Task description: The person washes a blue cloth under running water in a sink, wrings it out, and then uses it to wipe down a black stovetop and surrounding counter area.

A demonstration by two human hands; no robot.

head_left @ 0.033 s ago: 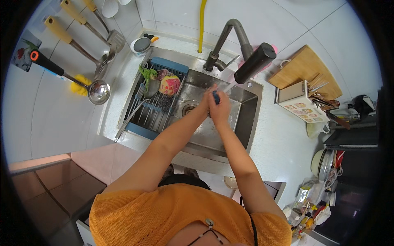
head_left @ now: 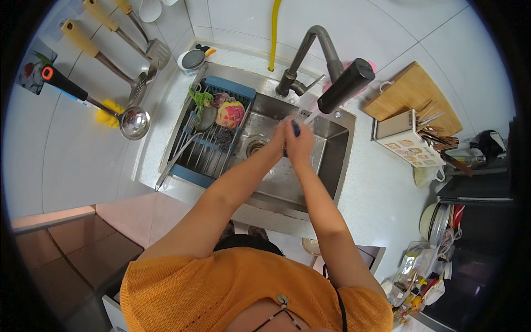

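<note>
Over the steel sink (head_left: 279, 191), my two hands are closed together beneath the running tap (head_left: 346, 86). A small dark blue object (head_left: 296, 128) shows at the top of my right hand (head_left: 300, 146), whose fingers wrap round it. My left hand (head_left: 279, 136) presses against the same object from the other side, its fingertips partly hidden by splashing water. Another dark bit of it peeks out lower down between the hands. What kind of thing it is I cannot make out. Water falls from the dark spout onto my fingers.
Left in the sink, a blue-rimmed drain rack (head_left: 193, 177) holds a ladle-like spoon (head_left: 206, 119), leafy greens (head_left: 200, 98), a pink-yellow sponge-like item (head_left: 230, 114) and a dark scourer (head_left: 223, 138). Utensils hang on the left wall. A cutting board (head_left: 415, 99) and chopstick holder (head_left: 406, 145) stand right.
My hands have shifted slightly against each other under the water, and the dark blue object sits a little higher and to the right. The whole view has moved very slightly.
</note>
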